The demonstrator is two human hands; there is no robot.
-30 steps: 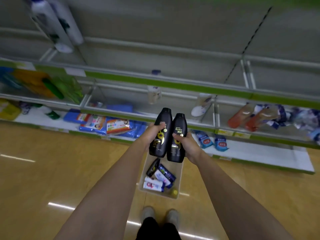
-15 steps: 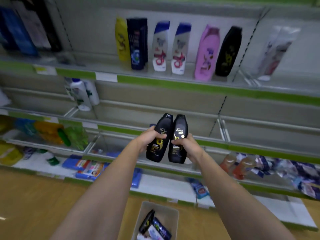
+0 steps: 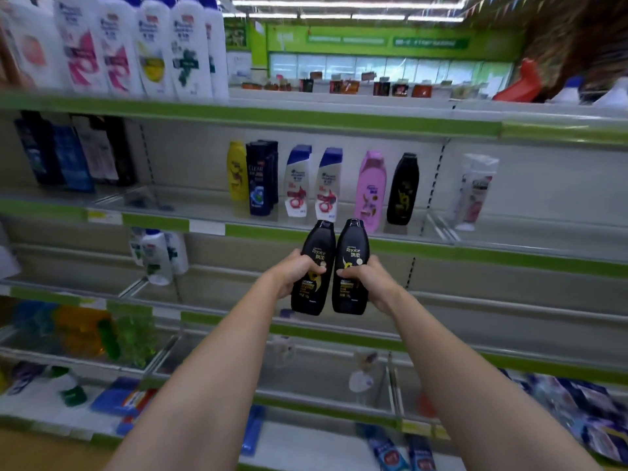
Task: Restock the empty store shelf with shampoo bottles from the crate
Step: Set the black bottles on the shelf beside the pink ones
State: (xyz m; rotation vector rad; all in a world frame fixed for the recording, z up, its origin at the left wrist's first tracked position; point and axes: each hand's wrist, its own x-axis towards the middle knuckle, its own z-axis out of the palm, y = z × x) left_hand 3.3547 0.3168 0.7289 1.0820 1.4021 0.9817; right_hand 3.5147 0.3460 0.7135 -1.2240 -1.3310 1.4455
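**Two black bottles held up before the shelf**

My left hand [image 3: 299, 271] grips the left black shampoo bottle [image 3: 314, 266], fingers curled round its middle; my right hand [image 3: 368, 277] grips the right black shampoo bottle [image 3: 351, 265] likewise; both upright, caps up, sides touching; just beyond, the green-edged shelf [image 3: 441, 248]; farther back on it stand a pink bottle [image 3: 370, 190] and a black bottle [image 3: 403, 188], near each other.
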